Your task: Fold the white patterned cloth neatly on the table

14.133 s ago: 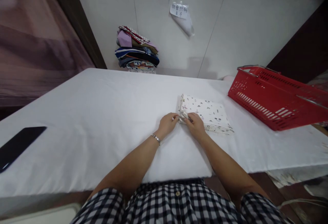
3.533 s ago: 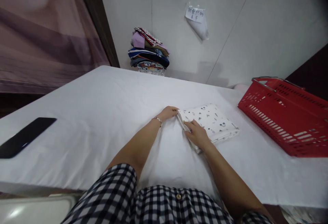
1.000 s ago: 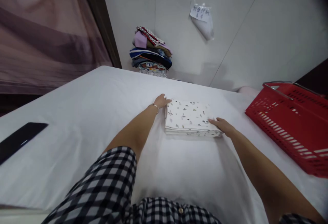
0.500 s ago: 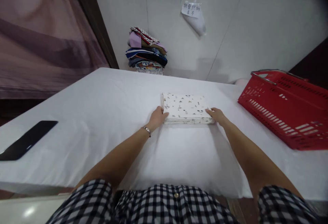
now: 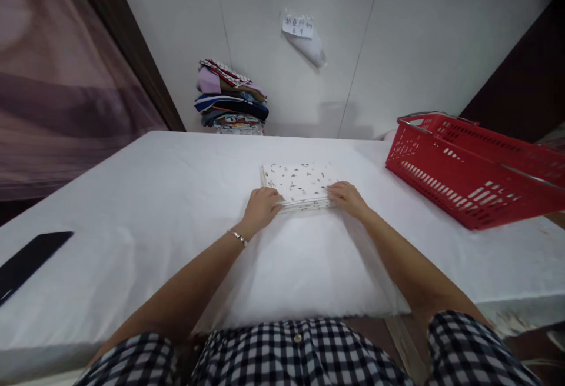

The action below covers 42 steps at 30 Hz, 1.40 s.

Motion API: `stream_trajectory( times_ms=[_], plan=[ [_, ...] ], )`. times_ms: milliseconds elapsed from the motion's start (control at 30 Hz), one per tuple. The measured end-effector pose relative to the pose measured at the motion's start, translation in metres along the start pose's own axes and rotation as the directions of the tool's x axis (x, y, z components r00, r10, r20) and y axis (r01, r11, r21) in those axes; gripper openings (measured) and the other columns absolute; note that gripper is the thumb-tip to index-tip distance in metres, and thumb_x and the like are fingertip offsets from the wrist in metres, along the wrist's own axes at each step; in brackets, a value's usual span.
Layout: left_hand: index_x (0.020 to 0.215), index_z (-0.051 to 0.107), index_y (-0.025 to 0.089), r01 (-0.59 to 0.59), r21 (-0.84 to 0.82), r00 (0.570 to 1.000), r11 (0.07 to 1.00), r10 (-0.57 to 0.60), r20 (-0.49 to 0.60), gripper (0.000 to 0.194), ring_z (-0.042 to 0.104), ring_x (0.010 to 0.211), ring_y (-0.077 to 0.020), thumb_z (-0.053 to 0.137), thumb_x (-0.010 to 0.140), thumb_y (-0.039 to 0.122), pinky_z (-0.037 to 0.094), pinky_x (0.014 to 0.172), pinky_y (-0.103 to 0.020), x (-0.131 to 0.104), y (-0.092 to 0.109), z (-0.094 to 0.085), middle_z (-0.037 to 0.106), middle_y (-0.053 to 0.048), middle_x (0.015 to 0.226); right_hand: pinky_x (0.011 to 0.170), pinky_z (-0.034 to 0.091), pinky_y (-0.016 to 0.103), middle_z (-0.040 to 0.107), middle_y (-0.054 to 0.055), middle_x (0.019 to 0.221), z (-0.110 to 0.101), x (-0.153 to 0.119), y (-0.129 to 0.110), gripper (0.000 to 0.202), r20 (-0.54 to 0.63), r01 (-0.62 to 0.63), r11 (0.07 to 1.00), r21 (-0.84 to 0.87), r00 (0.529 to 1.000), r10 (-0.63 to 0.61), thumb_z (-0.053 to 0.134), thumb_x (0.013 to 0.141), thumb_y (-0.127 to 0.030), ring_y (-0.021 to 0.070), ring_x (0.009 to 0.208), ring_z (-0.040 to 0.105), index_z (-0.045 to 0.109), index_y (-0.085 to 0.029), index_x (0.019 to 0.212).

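Observation:
A folded white cloth [image 5: 298,181] with small scattered prints lies flat on the white-covered table, its stacked layers showing along the near edge. My left hand [image 5: 262,206] grips its near left corner, fingers over the top; a silver bracelet circles that wrist. At the near right corner, my right hand [image 5: 346,196] has its fingertips on the top and side of the fold. Both thumbs are partly hidden.
A red plastic basket [image 5: 441,177] with metal handles stands at the right. A dark phone-like slab [image 5: 30,262] lies at the left edge. Several folded fabrics are piled in a stack [image 5: 232,100] by the wall, below and left of a paper note [image 5: 298,26].
The head view has shifted, so things sit further left in it. My right hand has brought its fingers further over the cloth's near right corner; my left hand keeps the left corner.

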State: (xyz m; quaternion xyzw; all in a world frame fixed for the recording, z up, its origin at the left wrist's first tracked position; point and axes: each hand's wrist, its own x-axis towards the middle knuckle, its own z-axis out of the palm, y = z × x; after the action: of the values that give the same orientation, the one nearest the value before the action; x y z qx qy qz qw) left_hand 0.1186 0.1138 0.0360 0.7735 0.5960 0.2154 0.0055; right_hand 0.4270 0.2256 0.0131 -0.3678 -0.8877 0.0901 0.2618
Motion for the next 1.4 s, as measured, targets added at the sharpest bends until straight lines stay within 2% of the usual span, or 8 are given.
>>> stream_trajectory(
  times_ms=[167, 367, 533, 667, 867, 1000, 1267, 1400],
  plan=[
    [0.093, 0.068, 0.025, 0.090, -0.041, 0.996, 0.995, -0.088, 0.032, 0.026, 0.053, 0.101, -0.0214, 0.048, 0.086, 0.041, 0.037, 0.091, -0.038, 0.000, -0.010, 0.005, 0.064, -0.004, 0.105, 0.089, 0.042, 0.037, 0.069, 0.005, 0.100, 0.005, -0.004, 0.003, 0.024, -0.007, -0.055, 0.998, -0.013, 0.998, 0.055, 0.049, 0.087, -0.029, 0.0224, 0.096, 0.058, 0.071, -0.024, 0.094],
    [0.105, 0.066, 0.025, 0.046, -0.032, 0.999, 0.998, -0.045, 0.030, 0.029, 0.051, 0.108, -0.0230, 0.051, 0.085, 0.039, 0.036, 0.094, -0.038, -0.009, -0.016, 0.012, 0.062, -0.006, 0.113, 0.088, 0.043, 0.039, 0.069, 0.006, 0.100, 0.012, -0.017, 0.005, 0.027, -0.114, -0.083, 0.995, 0.057, 0.990, 0.089, 0.046, 0.088, -0.030, 0.0228, 0.096, 0.057, 0.071, -0.025, 0.097],
    [0.094, 0.068, 0.026, 0.074, -0.011, 0.995, 0.997, -0.073, 0.072, 0.028, 0.053, 0.104, -0.0211, 0.042, 0.090, 0.036, 0.035, 0.094, -0.038, -0.008, -0.012, 0.010, 0.065, -0.005, 0.105, 0.092, 0.042, 0.044, 0.067, 0.006, 0.107, 0.016, -0.027, 0.002, 0.029, -0.129, -0.087, 0.994, 0.067, 0.987, 0.095, 0.044, 0.089, -0.032, 0.0241, 0.102, 0.056, 0.070, -0.027, 0.101],
    [0.092, 0.067, 0.024, 0.063, 0.007, 0.998, 0.998, -0.063, 0.018, 0.033, 0.054, 0.100, -0.0199, 0.037, 0.092, 0.036, 0.036, 0.091, -0.036, -0.012, -0.009, 0.010, 0.066, -0.005, 0.103, 0.096, 0.040, 0.045, 0.065, 0.005, 0.112, 0.015, -0.031, 0.001, 0.030, -0.116, -0.045, 0.997, 0.060, 0.992, 0.052, 0.045, 0.089, -0.036, 0.0236, 0.107, 0.054, 0.068, -0.026, 0.105],
    [0.090, 0.068, 0.024, 0.014, 0.027, 1.000, 1.000, -0.014, 0.000, 0.030, 0.054, 0.102, -0.0211, 0.039, 0.091, 0.035, 0.036, 0.091, -0.037, -0.017, -0.006, 0.012, 0.066, -0.007, 0.101, 0.092, 0.043, 0.041, 0.067, 0.004, 0.105, 0.021, -0.028, 0.005, 0.028, -0.150, -0.126, 0.981, 0.144, 0.978, 0.148, 0.045, 0.089, -0.036, 0.0222, 0.102, 0.057, 0.070, -0.027, 0.095],
    [0.090, 0.067, 0.024, 0.034, 0.029, 0.999, 0.999, -0.034, 0.021, 0.028, 0.053, 0.104, -0.0213, 0.041, 0.091, 0.034, 0.035, 0.094, -0.039, -0.018, -0.005, 0.013, 0.065, -0.008, 0.104, 0.093, 0.042, 0.042, 0.067, 0.004, 0.106, 0.020, -0.027, 0.004, 0.028, -0.178, -0.117, 0.983, 0.141, 0.974, 0.142, 0.043, 0.089, -0.034, 0.0226, 0.103, 0.056, 0.070, -0.027, 0.095],
    [0.078, 0.066, 0.022, 0.087, 0.028, 0.996, 0.996, -0.088, 0.010, 0.039, 0.056, 0.083, -0.0183, 0.033, 0.092, 0.038, 0.039, 0.080, -0.034, -0.011, -0.007, 0.010, 0.066, -0.005, 0.085, 0.092, 0.043, 0.040, 0.068, 0.005, 0.104, 0.016, -0.028, -0.002, 0.026, -0.104, -0.113, 0.985, 0.127, 0.987, 0.126, 0.046, 0.086, -0.034, 0.0229, 0.101, 0.057, 0.070, -0.024, 0.089],
    [0.082, 0.065, 0.023, 0.171, 0.056, 0.985, 0.984, -0.171, 0.012, 0.029, 0.055, 0.081, -0.0177, 0.038, 0.090, 0.030, 0.040, 0.077, -0.032, -0.004, -0.003, 0.009, 0.065, -0.004, 0.082, 0.091, 0.043, 0.037, 0.068, 0.004, 0.101, 0.007, -0.015, -0.011, 0.027, -0.037, -0.187, 0.978, 0.096, 0.981, 0.192, 0.046, 0.085, -0.036, 0.0235, 0.102, 0.058, 0.070, -0.024, 0.084]
  ],
)
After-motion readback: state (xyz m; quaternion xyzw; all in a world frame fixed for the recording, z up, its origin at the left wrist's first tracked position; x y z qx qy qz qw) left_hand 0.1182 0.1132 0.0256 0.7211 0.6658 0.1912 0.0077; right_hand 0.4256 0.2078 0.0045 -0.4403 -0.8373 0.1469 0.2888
